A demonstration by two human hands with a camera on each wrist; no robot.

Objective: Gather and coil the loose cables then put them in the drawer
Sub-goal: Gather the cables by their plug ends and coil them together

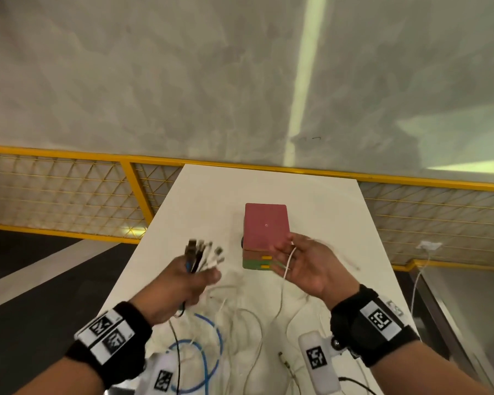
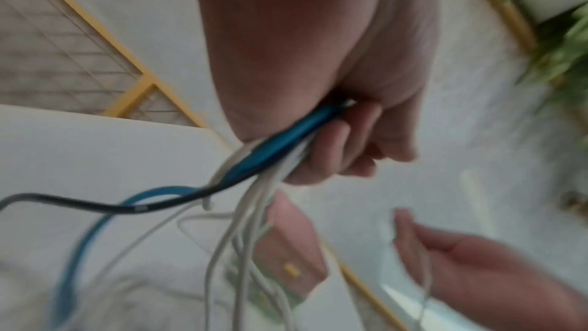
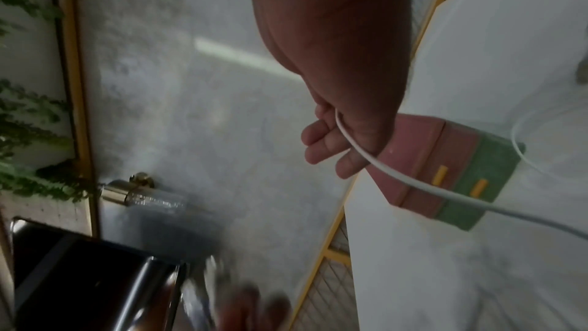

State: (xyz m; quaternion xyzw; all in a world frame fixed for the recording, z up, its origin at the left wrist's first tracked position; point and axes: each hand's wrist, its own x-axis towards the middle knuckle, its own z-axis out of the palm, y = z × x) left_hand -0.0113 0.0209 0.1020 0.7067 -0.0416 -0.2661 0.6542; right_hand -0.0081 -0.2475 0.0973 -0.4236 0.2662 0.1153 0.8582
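Note:
My left hand (image 1: 194,277) grips a bundle of cable ends (image 1: 201,253), black, blue and white, with the plugs fanned out above the fist. In the left wrist view the fingers (image 2: 334,147) curl round the blue cable (image 2: 270,150) and several white ones, which hang down. To the right, my right hand (image 1: 297,260) is palm-up and pinches one thin white cable (image 1: 289,259) under the thumb; the right wrist view shows this white cable (image 3: 381,167) running out past the fingers (image 3: 327,140). Behind both hands stands the small drawer box (image 1: 265,223), pink over brown and green, its drawers closed.
Loose blue cable (image 1: 211,352) and white cable loops (image 1: 240,309) trail on the white table (image 1: 211,201) below my hands. A black lead (image 1: 354,383) lies near right. Yellow mesh railing (image 1: 69,195) runs behind the narrow table. A wall socket (image 1: 428,246) sits right.

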